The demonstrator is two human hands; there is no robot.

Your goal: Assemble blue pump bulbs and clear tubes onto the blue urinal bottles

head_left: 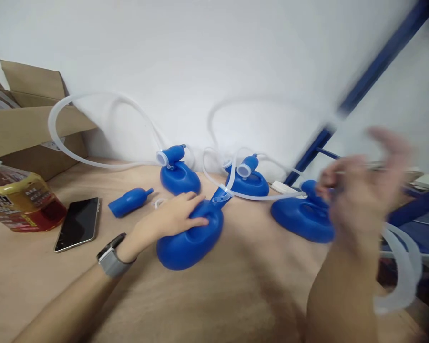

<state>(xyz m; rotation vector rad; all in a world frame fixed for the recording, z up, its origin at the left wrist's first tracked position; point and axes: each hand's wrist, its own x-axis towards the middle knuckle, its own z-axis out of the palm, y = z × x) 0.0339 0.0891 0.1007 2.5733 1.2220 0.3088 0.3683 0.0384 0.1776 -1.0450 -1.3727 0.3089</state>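
Note:
My left hand [173, 216], with a watch on its wrist, grips a blue plastic urinal bottle [189, 247] lying on the table, its thumb over the handle opening. The bottle's neck points up and away, with a clear strap or tab [221, 196] at its mouth. My right hand [361, 190] is raised at the right and smeared by motion; whether its fingers hold anything is unclear. Partly behind it rests another blue bottle [300, 219]. Coiled translucent tubing [403, 267] hangs beside my right forearm.
Along the wall stand blue bottles, one at left [180, 178] and one at centre [252, 185], with a white hose [62, 138]. A loose blue spout piece [130, 201], phone [77, 224], drink bottle [25, 200] and cardboard box [35, 119] are left. A blue metal frame [375, 69] rises right.

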